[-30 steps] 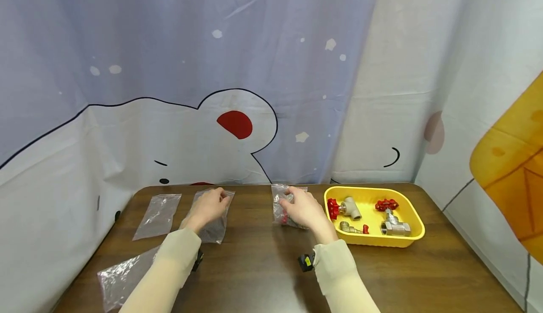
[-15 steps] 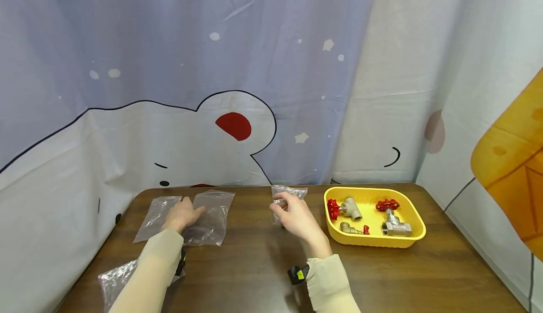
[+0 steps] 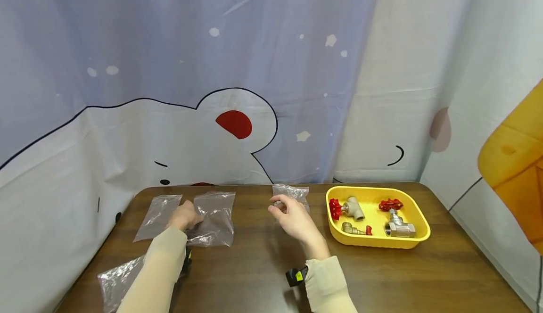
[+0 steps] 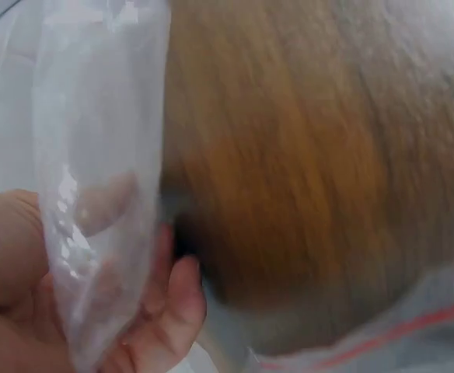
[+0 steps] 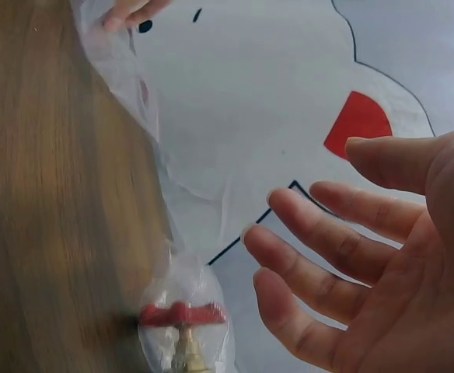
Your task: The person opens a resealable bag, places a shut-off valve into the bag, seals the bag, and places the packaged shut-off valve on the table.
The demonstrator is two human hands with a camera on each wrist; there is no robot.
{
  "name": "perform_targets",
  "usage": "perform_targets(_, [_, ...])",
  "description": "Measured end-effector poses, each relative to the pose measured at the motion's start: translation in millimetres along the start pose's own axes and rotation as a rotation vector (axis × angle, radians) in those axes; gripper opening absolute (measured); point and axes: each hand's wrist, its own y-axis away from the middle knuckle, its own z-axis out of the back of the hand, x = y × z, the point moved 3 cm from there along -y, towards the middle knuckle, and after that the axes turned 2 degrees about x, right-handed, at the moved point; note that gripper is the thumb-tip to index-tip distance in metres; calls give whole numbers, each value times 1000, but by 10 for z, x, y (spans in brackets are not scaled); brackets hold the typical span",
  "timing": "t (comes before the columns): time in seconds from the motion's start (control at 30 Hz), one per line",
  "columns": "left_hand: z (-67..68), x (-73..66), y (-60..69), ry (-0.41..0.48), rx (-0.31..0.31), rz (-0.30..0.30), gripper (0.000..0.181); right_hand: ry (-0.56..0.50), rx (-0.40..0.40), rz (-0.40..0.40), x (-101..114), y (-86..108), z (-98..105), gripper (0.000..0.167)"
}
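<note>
My left hand pinches the left edge of a clear zip bag near the back of the table. In the left wrist view this plastic bag stands up in front of the fingers, partly hiding them. My right hand hovers with relaxed, spread fingers and holds nothing. Behind it, partly covered in the head view, is another clear zip bag. The right wrist view shows a brass valve with a red handle inside that bag.
More clear bags lie at the left: one at the back, one nearer the front under the left sleeve. A yellow tray at the right holds a grey valve, a small brass valve and a steel valve. A curtain hangs behind.
My left hand moved left from the middle bag's top to its left edge, and that bag has shifted slightly right. My right hand let go of the bag with the valve and drew back a little.
</note>
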Motion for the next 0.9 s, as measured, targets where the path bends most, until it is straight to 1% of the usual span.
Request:
perform_targets(0.07, [-29,-22,8,36,7,-20,21,-3,-10,-7,-39,-3,20,23])
perform_targets(0.13, [-48,-65,32,101,3,-48,20,-16,-22,-20,-74,-5,46,22])
perform_targets(0.23, [-37,-148,100,152,-45,-105,16,-54,-22,-39,-107,-11,65,22])
perform_targets(0.33, [-25,-211,173,176,-110,-147,6,-77,-6,-41,-115,-16,55,22])
perform_targets(0.37, [-24,-232,196,182,-126,-160,5,-83,-2,-41,-115,-16,48,22])
perform_targets(0.43, [-33,-272,231,222,-139,-200,8,-97,2,-44,-113,-15,38,22])
perform_targets(0.6, [-43,-403,357,358,-124,-331,24,-144,3,-55,-89,-23,49,22])
perform_targets(0.63, [-41,-430,390,382,-123,-354,26,-142,2,-51,-81,-32,59,22])
perform_targets(0.73, [-33,-510,497,441,-132,-412,27,-71,-14,-19,-65,-76,105,22])
perform_targets(0.83, [-25,-602,599,471,-129,-464,24,-9,-24,7,-81,-141,162,24])
perform_targets(0.9, [-24,-667,656,477,-125,-497,22,2,-23,21,-111,-184,204,26])
